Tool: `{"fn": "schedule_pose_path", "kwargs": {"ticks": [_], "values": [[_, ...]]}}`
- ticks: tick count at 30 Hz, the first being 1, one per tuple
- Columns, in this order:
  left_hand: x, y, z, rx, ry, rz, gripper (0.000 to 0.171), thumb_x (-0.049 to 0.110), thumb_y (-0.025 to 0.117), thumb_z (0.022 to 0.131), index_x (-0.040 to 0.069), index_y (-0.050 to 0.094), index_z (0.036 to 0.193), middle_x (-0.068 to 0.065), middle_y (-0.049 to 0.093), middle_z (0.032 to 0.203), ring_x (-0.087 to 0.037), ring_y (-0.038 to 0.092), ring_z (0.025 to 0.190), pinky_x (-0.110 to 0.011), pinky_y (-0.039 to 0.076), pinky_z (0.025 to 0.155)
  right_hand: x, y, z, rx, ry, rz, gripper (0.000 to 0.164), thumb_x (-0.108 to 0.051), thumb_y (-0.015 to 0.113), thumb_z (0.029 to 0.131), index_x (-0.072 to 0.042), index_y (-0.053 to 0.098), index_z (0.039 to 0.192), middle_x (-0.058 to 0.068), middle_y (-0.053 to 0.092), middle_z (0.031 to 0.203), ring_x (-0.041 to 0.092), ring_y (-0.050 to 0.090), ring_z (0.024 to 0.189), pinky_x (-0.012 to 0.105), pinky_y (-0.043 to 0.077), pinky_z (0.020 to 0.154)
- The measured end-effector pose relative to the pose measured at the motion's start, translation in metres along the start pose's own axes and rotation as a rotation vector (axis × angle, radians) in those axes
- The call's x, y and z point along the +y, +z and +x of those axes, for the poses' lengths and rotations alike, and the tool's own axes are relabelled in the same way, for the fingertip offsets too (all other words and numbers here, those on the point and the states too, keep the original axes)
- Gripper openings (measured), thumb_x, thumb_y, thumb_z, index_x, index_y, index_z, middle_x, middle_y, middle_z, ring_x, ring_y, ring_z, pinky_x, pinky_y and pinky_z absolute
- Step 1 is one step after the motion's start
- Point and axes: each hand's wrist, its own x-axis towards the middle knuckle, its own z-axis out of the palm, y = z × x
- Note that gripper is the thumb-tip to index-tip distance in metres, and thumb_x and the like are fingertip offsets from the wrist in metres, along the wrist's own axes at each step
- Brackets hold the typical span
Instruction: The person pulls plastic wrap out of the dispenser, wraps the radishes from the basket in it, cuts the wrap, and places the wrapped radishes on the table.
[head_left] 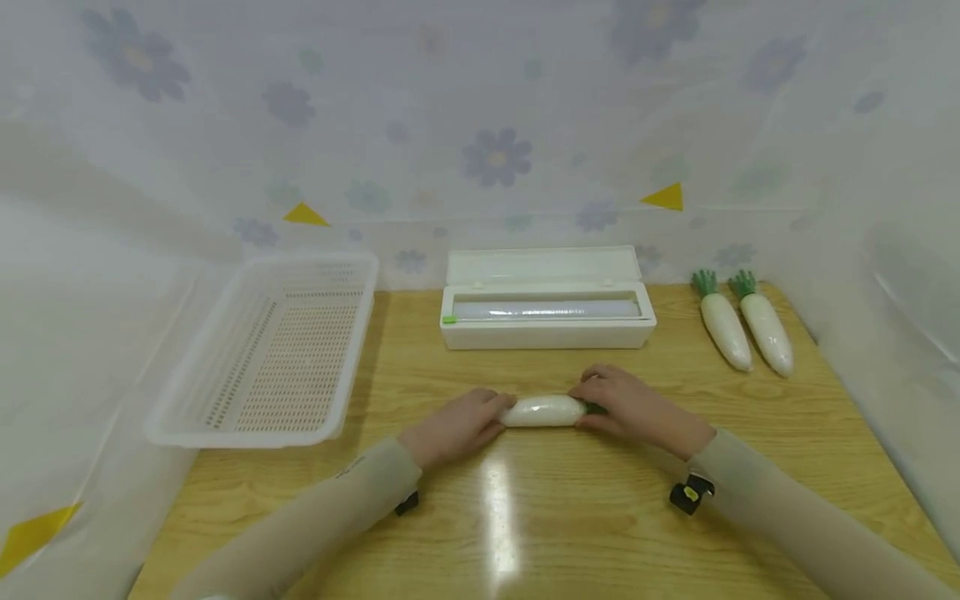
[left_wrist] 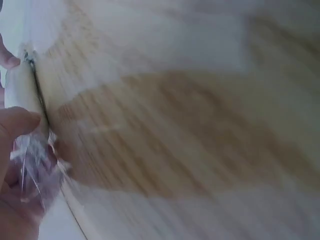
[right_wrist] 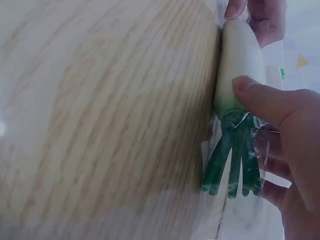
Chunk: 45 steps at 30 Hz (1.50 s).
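A white radish [head_left: 543,411] with green stalks lies crosswise on the wooden table, wrapped in clear cling film. My left hand [head_left: 459,423] grips its plain end, where loose, crumpled film [left_wrist: 35,165] bunches between thumb and fingers in the left wrist view. At the other end my right hand [head_left: 626,406] holds the radish, thumb on the white body just above the stalks. In the right wrist view the green stalks [right_wrist: 232,160] show under film that reaches past their tips. The right fingers are partly hidden behind the radish.
Behind the hands stands a white cling film box [head_left: 547,336], its lid raised and a roll inside. A white plastic basket [head_left: 348,367] is at the left. Two more white radishes [head_left: 725,332] lie at the back right. A flowered curtain surrounds the table.
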Motion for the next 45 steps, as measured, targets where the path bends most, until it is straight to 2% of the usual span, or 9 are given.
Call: {"fn": "schedule_pose_path", "kwargs": {"ticks": [4, 11, 14, 20, 24, 28, 34, 39, 45], "values": [[0.0, 0.001, 0.002, 0.049, 0.018, 0.051, 0.043, 0.015, 0.065, 0.104, 0.005, 0.055, 0.145, -0.011, 0.062, 0.133, -0.025, 0.059, 0.122, -0.037, 0.05, 0.107, 0.002, 0.002, -0.001, 0.031, -0.041, -0.024, 0.042, -0.026, 0.085, 0.088, -0.001, 0.075, 0.12, 0.004, 0.065, 0.103, 0.022, 0.06, 0.099, 0.041, 0.053, 0.084], [0.004, 0.002, 0.007, 0.097, 0.0, 0.068, 0.052, 0.027, 0.068, 0.103, 0.001, 0.055, 0.147, -0.009, 0.058, 0.126, -0.021, 0.055, 0.114, -0.035, 0.052, 0.099, 0.0, -0.002, 0.002, -0.007, 0.072, 0.062, 0.037, -0.022, 0.079, 0.094, -0.004, 0.068, 0.124, 0.004, 0.07, 0.109, 0.018, 0.063, 0.098, 0.04, 0.055, 0.083], [0.005, 0.003, 0.009, 0.111, -0.015, 0.073, 0.052, 0.027, 0.069, 0.102, 0.0, 0.056, 0.145, -0.008, 0.057, 0.121, -0.02, 0.055, 0.11, -0.035, 0.051, 0.097, 0.001, -0.003, 0.003, 0.013, 0.048, 0.057, 0.031, -0.021, 0.081, 0.092, -0.006, 0.071, 0.118, 0.003, 0.071, 0.107, 0.019, 0.065, 0.097, 0.04, 0.056, 0.082], [0.005, 0.003, 0.015, 0.111, -0.046, 0.075, 0.047, 0.022, 0.067, 0.103, -0.004, 0.057, 0.142, -0.007, 0.054, 0.109, -0.02, 0.052, 0.101, -0.034, 0.05, 0.09, -0.004, -0.005, 0.005, 0.045, -0.001, -0.07, 0.041, -0.028, 0.084, 0.089, -0.003, 0.075, 0.12, 0.01, 0.071, 0.114, 0.03, 0.064, 0.108, 0.05, 0.054, 0.093], [0.004, 0.001, 0.017, 0.112, -0.108, -0.019, 0.036, 0.019, 0.066, 0.104, 0.003, 0.058, 0.134, -0.007, 0.057, 0.106, -0.02, 0.054, 0.099, -0.034, 0.052, 0.086, -0.008, -0.005, 0.006, 0.024, 0.01, -0.178, 0.052, -0.037, 0.086, 0.086, -0.002, 0.074, 0.123, 0.009, 0.066, 0.109, 0.031, 0.06, 0.108, 0.051, 0.052, 0.094], [0.002, 0.001, 0.018, 0.13, -0.168, -0.09, 0.03, 0.021, 0.062, 0.106, 0.006, 0.058, 0.132, -0.009, 0.066, 0.115, -0.023, 0.061, 0.107, -0.037, 0.054, 0.095, -0.009, -0.001, 0.008, 0.004, 0.025, -0.241, 0.057, -0.039, 0.087, 0.085, -0.001, 0.071, 0.124, 0.007, 0.063, 0.104, 0.03, 0.059, 0.106, 0.049, 0.051, 0.095], [-0.001, 0.0, 0.021, 0.132, -0.168, -0.027, 0.043, 0.017, 0.064, 0.105, -0.002, 0.055, 0.143, -0.017, 0.066, 0.13, -0.031, 0.061, 0.122, -0.043, 0.05, 0.108, -0.004, 0.003, 0.015, 0.008, 0.064, -0.249, 0.054, -0.035, 0.086, 0.086, 0.002, 0.07, 0.121, 0.011, 0.067, 0.104, 0.032, 0.061, 0.107, 0.05, 0.051, 0.097], [0.0, 0.0, 0.025, 0.119, -0.182, -0.015, 0.046, 0.019, 0.066, 0.104, -0.005, 0.056, 0.142, -0.018, 0.066, 0.127, -0.031, 0.061, 0.12, -0.042, 0.049, 0.108, -0.001, 0.003, 0.018, -0.022, 0.123, -0.204, 0.058, -0.031, 0.083, 0.089, 0.007, 0.063, 0.129, 0.015, 0.071, 0.107, 0.035, 0.064, 0.107, 0.052, 0.05, 0.101], [-0.002, -0.002, 0.029, 0.099, -0.197, -0.048, 0.046, 0.023, 0.068, 0.102, -0.003, 0.059, 0.138, -0.014, 0.067, 0.119, -0.028, 0.061, 0.113, -0.041, 0.052, 0.103, -0.002, 0.002, 0.019, -0.003, 0.12, -0.222, 0.043, -0.026, 0.085, 0.088, -0.003, 0.06, 0.115, 0.013, 0.07, 0.106, 0.034, 0.065, 0.107, 0.052, 0.051, 0.098]]}}
